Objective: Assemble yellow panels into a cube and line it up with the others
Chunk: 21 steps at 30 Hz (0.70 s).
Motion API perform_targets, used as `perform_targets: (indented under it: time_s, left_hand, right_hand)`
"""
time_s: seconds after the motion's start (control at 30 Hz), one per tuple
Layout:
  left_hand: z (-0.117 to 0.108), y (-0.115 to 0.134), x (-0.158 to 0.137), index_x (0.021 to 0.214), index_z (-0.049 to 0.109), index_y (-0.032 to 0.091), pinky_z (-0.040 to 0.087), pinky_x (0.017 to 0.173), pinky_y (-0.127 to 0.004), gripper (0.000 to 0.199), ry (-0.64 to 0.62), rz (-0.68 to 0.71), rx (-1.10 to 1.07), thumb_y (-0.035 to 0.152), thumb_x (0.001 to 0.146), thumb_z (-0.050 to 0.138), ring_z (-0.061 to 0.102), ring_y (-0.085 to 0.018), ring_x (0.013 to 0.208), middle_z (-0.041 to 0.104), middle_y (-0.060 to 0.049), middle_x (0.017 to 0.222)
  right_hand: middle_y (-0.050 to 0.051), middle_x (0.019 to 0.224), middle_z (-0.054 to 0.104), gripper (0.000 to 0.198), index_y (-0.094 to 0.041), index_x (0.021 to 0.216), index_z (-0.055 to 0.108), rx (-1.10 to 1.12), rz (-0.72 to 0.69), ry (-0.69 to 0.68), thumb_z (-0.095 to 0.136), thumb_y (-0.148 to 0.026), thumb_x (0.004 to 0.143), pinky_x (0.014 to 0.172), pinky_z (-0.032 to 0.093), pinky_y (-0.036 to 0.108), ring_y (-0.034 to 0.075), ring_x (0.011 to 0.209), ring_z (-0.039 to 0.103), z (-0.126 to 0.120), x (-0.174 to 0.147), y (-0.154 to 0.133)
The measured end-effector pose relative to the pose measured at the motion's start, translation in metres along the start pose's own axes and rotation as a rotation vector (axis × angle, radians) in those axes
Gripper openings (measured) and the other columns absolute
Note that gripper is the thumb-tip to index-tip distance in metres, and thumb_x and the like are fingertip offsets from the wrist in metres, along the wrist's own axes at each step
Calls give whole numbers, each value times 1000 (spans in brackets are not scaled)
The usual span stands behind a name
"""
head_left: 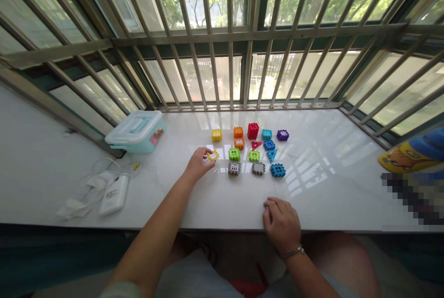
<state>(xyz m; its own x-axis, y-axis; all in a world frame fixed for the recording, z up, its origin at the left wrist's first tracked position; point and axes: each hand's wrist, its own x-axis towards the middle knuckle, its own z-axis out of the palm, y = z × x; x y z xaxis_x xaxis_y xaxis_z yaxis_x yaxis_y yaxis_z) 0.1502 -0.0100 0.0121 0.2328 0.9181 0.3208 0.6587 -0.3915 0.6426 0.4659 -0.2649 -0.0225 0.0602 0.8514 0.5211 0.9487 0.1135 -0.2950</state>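
Observation:
My left hand (199, 164) pinches a flat yellow building tile (212, 155) with notched edges, just left of the group of blocks. Beyond it stands a yellow block (217, 135). A lime-green block (234, 154) and a grey block with a window grid (234, 168) are to its right. My right hand (282, 221) rests loosely curled at the counter's near edge; whether anything is under its fingers is hidden. Ahead of that hand lie a blue block (278, 170) and a grey tile piece (258, 168). Farther back are a red block (253, 131) and an orange block (238, 132).
A lidded teal box (137, 132) stands at the back left. Nearer me are a white power bank (114, 195) and tangled white cables (92, 182). A yellow-and-blue container (409, 152) is at the far right. Window bars (231, 76) border the white counter (329, 164).

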Motion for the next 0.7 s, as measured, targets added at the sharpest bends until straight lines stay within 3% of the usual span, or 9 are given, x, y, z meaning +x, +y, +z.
perform_targets:
  time_s: [0.13,0.23,0.43,0.57,0.7]
  left_hand:
    - [10,-13,52,100,67,25,59,105,-44,20,-36,38,38,24,81,74,69,-26,111,71,-7,113]
    - [13,-22,65,99,70,25,53,114,-46,20,-72,65,78,23,80,76,68,-28,119,73,-8,115]
    - [2,-39,25,110,70,22,49,115,-53,18,27,-35,199,32,97,62,64,-33,120,70,-15,120]
    - [-2,-40,-8,109,72,22,52,110,-51,26,-6,-80,248,39,90,75,65,-34,114,69,-15,119]
    - [11,-26,-15,107,71,23,55,103,-43,16,-31,-111,261,30,92,71,68,-29,107,70,-12,113]
  right_hand:
    - [8,119,77,15,-25,107,73,-4,-4,-6,60,-20,100,96,47,41,27,109,66,-1,0,-1]
    - [8,118,77,15,-25,106,72,1,1,-2,60,-20,100,96,46,41,26,108,67,-1,1,-1]
    - [8,118,78,16,-25,107,73,-2,-4,-1,60,-20,100,95,46,41,26,108,67,0,1,-1]
    - [7,117,78,15,-25,107,73,0,-13,10,61,-20,100,94,46,41,26,107,67,0,1,0]
    - [7,117,78,15,-25,107,73,2,-19,13,61,-20,100,95,46,41,26,107,67,0,1,0]
